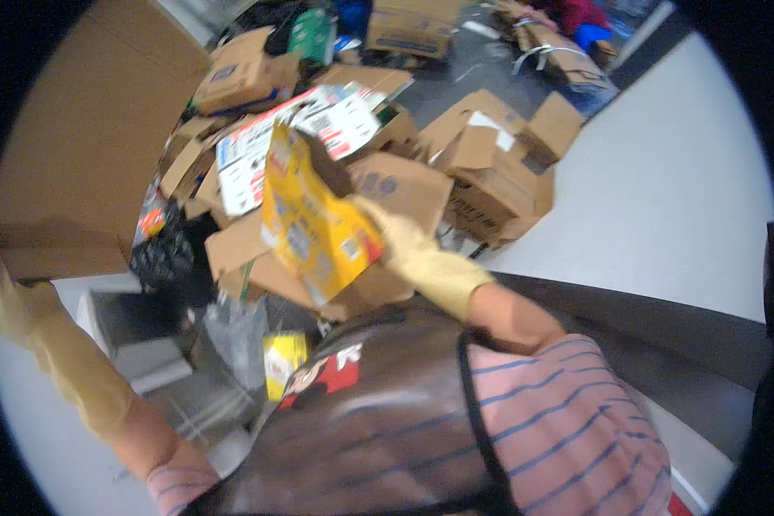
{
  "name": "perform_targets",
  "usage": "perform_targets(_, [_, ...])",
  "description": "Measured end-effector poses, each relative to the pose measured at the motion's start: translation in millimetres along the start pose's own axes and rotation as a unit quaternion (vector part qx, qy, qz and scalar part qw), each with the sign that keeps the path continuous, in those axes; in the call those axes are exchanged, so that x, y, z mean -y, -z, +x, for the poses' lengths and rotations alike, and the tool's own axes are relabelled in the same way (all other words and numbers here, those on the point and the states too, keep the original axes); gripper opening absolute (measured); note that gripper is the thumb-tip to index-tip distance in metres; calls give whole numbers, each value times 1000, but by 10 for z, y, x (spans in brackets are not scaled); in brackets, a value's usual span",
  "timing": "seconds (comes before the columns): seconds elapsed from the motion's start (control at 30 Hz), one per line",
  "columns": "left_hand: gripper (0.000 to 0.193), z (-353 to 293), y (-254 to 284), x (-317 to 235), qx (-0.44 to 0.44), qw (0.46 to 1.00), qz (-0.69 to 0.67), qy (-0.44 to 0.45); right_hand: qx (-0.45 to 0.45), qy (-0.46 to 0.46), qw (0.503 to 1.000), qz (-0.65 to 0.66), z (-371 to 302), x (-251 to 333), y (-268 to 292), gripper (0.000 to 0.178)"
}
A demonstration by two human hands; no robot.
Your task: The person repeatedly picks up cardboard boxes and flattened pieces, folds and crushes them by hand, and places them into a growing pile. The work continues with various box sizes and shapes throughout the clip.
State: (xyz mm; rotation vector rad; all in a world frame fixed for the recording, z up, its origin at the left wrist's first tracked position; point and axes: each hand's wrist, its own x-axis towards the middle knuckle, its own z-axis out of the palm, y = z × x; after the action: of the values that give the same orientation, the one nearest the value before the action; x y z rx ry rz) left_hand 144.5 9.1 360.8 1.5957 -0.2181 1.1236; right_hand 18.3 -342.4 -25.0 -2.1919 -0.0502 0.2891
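Fingers (370,211) of the right hand (393,230): closed on a yellow printed carton (314,228), ten o'clock from centre; long axis eleven-to-five, tapered end toward eleven. Left hand (5,297), nine o'clock: grip not discernible.

The yellow printed carton (314,228), with red patches and a brown inner face showing at its upper right, is held tilted in the gloved right hand (391,234) above a heap of cardboard boxes (404,191). A large, plain brown cardboard panel (86,146) stands at the left, the gloved left hand (10,297) at its lower left corner.
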Motion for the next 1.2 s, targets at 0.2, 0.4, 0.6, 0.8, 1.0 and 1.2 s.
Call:
perform_targets(0.2, [66,-648,-1426,-81,345,935,-51,-65,-81,-93,955,269,-114,116,-115,58])
perform_targets(0.4, [80,-1638,-2047,-212,752,641,-19,-152,-127,-84,889,431,-319,131,84,39])
perform_targets(0.6, [93,-1985,-1598,-63,902,326,281,-32,-102,-95,909,393,-270,404,491,32])
perform_targets(0.8, [100,-1824,-862,69,848,457,214,-160,-79,-185,807,556,71,561,842,32])
perform_targets(1.0, [114,-2028,-594,572,802,571,172,31,-118,-219,716,653,417,594,680,20])
perform_targets(1.2, [80,-1816,-283,542,738,579,57,342,-55,-161,757,631,474,692,579,27])
